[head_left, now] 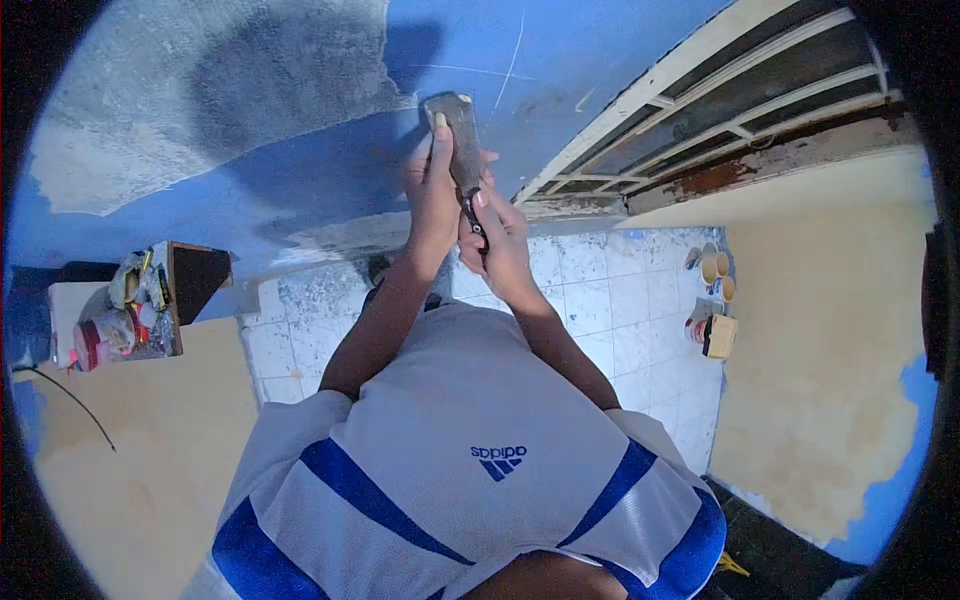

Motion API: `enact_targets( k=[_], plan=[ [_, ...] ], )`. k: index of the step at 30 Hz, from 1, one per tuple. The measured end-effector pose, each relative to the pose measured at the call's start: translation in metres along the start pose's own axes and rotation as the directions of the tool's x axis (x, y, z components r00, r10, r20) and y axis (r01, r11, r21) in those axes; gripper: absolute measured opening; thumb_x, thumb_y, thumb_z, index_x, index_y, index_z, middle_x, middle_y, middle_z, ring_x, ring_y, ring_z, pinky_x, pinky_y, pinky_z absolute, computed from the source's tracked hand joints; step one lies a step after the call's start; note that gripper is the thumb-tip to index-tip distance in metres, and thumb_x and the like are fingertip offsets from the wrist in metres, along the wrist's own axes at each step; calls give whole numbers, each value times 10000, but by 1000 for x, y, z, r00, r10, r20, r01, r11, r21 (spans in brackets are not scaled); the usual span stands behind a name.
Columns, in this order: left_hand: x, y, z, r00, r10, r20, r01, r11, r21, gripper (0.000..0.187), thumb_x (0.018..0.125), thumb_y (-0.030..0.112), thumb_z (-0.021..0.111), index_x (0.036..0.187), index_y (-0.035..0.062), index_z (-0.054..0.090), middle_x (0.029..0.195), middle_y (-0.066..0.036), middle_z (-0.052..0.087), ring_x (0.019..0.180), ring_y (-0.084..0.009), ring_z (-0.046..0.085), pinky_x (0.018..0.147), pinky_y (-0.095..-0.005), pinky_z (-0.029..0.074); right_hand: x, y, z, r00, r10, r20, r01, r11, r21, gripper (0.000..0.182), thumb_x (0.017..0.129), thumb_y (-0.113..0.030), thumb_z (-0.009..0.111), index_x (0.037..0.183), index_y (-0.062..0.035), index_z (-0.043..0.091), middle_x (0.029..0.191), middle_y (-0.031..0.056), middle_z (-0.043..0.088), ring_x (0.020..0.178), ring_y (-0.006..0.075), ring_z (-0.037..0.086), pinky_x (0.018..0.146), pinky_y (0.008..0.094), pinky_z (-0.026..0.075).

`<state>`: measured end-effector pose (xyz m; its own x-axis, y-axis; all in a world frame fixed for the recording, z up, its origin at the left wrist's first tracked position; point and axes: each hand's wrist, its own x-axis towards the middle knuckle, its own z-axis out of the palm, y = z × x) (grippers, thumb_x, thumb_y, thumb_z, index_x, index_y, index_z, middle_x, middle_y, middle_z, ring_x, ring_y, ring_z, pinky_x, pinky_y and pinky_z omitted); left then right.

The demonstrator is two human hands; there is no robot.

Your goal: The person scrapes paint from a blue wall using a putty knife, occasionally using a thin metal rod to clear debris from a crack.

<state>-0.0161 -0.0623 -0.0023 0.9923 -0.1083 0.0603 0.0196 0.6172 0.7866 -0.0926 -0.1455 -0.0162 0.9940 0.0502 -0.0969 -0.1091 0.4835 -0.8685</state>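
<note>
Both hands are up in front of the blue wall, and they share one tool: a scraper with a broad grey blade and a dark handle. It stands nearly upright in the view, wide end up, handle down, leaning a touch.

Look at the left hand: its grip is closed on the blade, thumb pressed along the flat face near the wide end, the other fingers mostly out of sight behind the metal. And here's the right hand, lower down, grip clenched around the handle, thumb laid over it close to where the blade begins, fingers curled about the rest. No daylight between either hand and the tool! Whether the blade's edge touches the wall, I cannot tell from here.

Just beyond the wide end, a large rough grey patch borders the blue paint, with pale scratch lines on the blue to the right. A window frame with white bars slants away on the right.

Down below, well apart from the hands, speckled white tiles cover the floor, and cups and containers gather by the pale wall on the right. Over on the left, a box sits beside a jumble of jars and packets.
</note>
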Motion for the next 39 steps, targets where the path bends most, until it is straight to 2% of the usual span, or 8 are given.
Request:
enact_targets(
  k=[2,8,11,14,23,29,36,39],
  plan=[
    [0,-5,-6,998,-63,6,63,997,-33,378,1012,367,449,936,18,571,749,-116,658,589,-140,610,571,-278,514,-2,0,4,998,27,-48,-26,1000,14,229,1024,-287,444,1016,-72,521,578,-39,367,413,40,310,370,216,231],
    [4,0,-10,1000,-12,15,12,999,-35,360,1017,355,439,966,19,560,813,-129,662,627,-140,619,617,-299,531,8,1,12,996,54,-77,-56,998,-21,406,1029,-315,416,1371,-97,443,561,-37,349,383,44,274,353,207,217],
    [12,-3,-18,999,-40,19,41,998,-40,355,1020,349,436,969,21,561,811,-124,665,633,-143,624,611,-296,532,16,5,10,999,41,-30,-41,999,5,439,1021,-313,448,1406,-104,443,570,-43,348,406,42,307,372,213,230],
    [14,-2,-19,999,-43,18,44,998,-45,353,1023,339,430,962,19,565,803,-119,673,620,-139,620,592,-279,528,18,8,15,993,23,-115,-22,1000,10,393,1020,-313,451,1333,-83,511,558,-40,343,403,46,313,371,217,238],
    [20,3,-20,999,-22,37,21,1000,15,362,1028,329,419,944,9,564,772,-106,669,582,-103,589,515,-245,487,23,11,11,996,7,-88,-13,998,-65,337,1023,-305,442,1210,-39,530,549,-20,379,382,57,324,362,226,241],
    [18,-3,-18,999,52,-2,-52,990,130,364,1021,351,434,909,34,572,756,-98,662,574,-101,574,526,-244,471,23,-5,12,979,193,-61,-183,973,141,320,1018,-316,455,1203,-66,530,586,-18,403,402,47,314,371,211,219],
    [11,0,5,985,69,-160,-53,993,102,405,1020,351,433,838,21,582,714,-95,661,564,-105,590,518,-255,489,18,-16,0,991,129,-22,-129,991,22,286,993,-312,519,1134,-73,589,610,-43,386,450,27,314,391,207,193],
    [3,6,7,983,40,-177,-16,990,137,390,1014,367,444,886,24,577,734,-92,655,592,-115,598,548,-265,496,13,-11,-3,998,64,18,-61,991,-116,248,1019,-314,446,952,-91,531,577,-49,341,409,23,285,372,207,185]
  ],
)
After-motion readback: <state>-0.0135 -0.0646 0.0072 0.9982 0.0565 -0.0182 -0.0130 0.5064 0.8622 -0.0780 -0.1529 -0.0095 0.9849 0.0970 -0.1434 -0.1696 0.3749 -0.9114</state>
